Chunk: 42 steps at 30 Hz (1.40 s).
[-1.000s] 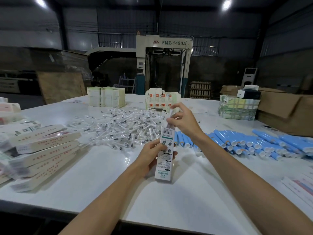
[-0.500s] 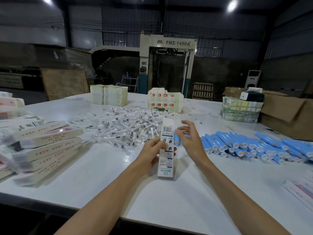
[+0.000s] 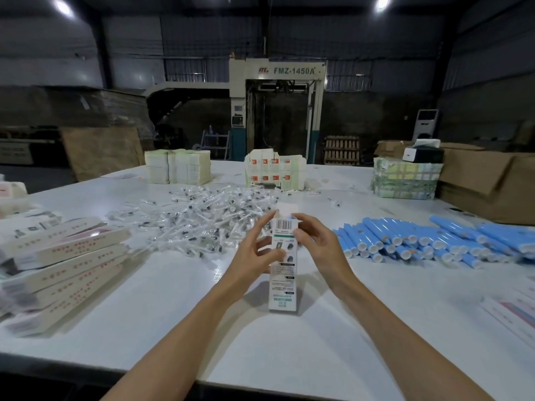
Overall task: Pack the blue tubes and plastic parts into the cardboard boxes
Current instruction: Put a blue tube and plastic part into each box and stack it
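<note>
A slim printed carton (image 3: 282,285) stands upright on the white bench (image 3: 173,314), centre front, barcode face toward the camera and top flap raised. The left hand (image 3: 256,251) grips the carton's left edge near the upper half, fingers curled round it, forefinger reaching toward the top. The right hand (image 3: 321,247) holds the right edge, thumb pressed on the front face, fingers wrapped behind. Whether anything is inside the carton cannot be told. The blue tubes (image 3: 419,241) lie in rows on the bench just right of the hands. The plastic parts (image 3: 197,221) lie heaped behind and left. Long cartons (image 3: 66,261) are stacked at far left.
</note>
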Tool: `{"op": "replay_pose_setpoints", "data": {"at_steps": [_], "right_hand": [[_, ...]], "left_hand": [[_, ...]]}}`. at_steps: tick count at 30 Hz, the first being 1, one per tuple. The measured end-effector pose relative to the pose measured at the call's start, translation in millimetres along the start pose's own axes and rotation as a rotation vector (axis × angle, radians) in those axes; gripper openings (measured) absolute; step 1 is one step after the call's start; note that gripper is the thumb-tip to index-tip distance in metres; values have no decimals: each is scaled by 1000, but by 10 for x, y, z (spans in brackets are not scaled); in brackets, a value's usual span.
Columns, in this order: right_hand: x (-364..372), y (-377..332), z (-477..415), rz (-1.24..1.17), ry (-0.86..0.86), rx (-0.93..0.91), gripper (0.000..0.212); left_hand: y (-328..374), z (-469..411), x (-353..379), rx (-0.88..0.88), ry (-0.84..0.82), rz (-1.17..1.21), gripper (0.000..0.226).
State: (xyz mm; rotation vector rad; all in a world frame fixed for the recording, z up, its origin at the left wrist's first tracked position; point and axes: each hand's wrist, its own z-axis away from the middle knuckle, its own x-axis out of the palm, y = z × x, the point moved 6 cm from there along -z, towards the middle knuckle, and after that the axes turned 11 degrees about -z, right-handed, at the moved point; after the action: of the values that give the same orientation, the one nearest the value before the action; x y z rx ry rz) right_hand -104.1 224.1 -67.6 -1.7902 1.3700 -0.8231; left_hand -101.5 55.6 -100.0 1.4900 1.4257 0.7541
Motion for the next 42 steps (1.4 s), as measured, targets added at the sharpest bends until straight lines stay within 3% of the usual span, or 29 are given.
{"op": "replay_pose_setpoints", "data": {"at_steps": [13, 18, 24, 36, 42], "right_hand": [[17, -24, 3, 139, -143, -21, 13], [-34, 37, -26, 167, -156, -4, 10], [-175, 47, -105, -59, 89, 80, 14], [-82, -103, -96, 7, -108, 32, 19], [-82, -83, -74, -48, -47, 105, 18]], "left_hand": [[54, 43, -5, 16, -6, -11, 51], [58, 53, 15, 8, -10, -7, 51], [62, 59, 52, -4, -59, 1, 54], [42, 58, 41, 1, -64, -7, 59], [34, 52, 54, 15, -92, -29, 59]]}}
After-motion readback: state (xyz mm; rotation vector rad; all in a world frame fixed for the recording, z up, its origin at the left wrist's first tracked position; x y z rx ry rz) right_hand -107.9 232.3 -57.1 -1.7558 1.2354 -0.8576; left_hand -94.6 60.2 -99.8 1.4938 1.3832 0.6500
